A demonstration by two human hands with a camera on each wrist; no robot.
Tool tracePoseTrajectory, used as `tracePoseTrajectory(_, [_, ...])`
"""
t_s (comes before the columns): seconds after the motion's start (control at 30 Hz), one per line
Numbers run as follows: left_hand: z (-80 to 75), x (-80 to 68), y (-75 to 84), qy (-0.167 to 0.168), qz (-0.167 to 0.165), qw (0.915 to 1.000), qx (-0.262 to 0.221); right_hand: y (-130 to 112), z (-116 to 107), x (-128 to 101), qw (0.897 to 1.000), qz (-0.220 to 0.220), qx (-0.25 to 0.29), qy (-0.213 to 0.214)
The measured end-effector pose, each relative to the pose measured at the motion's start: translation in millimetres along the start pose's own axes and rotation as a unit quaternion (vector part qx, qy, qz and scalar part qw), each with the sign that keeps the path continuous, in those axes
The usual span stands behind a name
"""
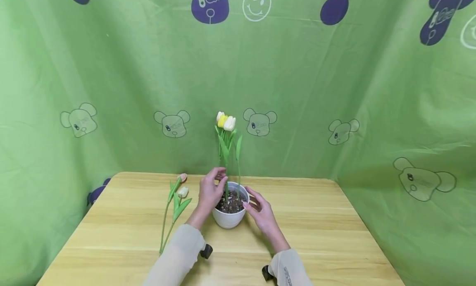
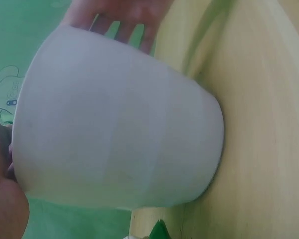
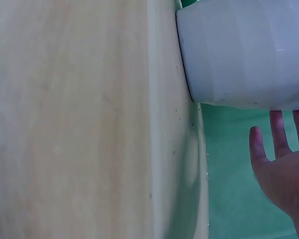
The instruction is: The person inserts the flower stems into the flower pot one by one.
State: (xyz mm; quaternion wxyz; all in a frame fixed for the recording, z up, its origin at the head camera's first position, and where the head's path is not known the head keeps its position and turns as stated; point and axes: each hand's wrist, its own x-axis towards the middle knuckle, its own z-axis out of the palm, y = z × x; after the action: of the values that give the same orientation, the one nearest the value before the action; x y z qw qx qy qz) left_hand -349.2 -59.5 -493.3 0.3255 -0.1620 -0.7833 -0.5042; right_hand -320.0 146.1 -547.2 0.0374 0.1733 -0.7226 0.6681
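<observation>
A white flowerpot [image 1: 227, 220] filled with dark soil [image 1: 231, 204] stands upright on the table. Artificial tulips [image 1: 225, 121] with white and yellow heads rise from it on green stems. My left hand [image 1: 209, 191] is at the pot's left side, pinching a tulip stem [image 1: 227, 189] between thumb and fingers just above the rim; which head belongs to that stem I cannot tell. On the right, my right hand [image 1: 263, 215] grips the pot's rim, thumb at the edge and fingers outside. The right wrist view shows those fingers [image 3: 278, 132] against the pot wall [image 3: 239, 55].
Two loose tulips, one pink [image 1: 182, 177] and one white [image 1: 183, 191], lie left of the pot on the wooden table [image 1: 316, 228]. Behind the table's back edge hangs a green curtain [image 1: 290, 83] with printed bear faces, also enclosing both sides.
</observation>
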Motion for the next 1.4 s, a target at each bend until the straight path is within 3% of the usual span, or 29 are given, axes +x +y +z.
tracePoseTrajectory(0.37, [8.4, -1.6, 3.5, 0.008, -0.029, 0.9995, 0.011, 2.0, -2.4, -0.7, 1.000, 0.012, 0.010, 0.000])
tracePoseTrajectory(1.4, [3.3, -4.8, 2.6, 0.027, -0.094, 0.9951, -0.017, 0.7, 0.8, 0.6, 0.999, -0.007, 0.031, -0.002])
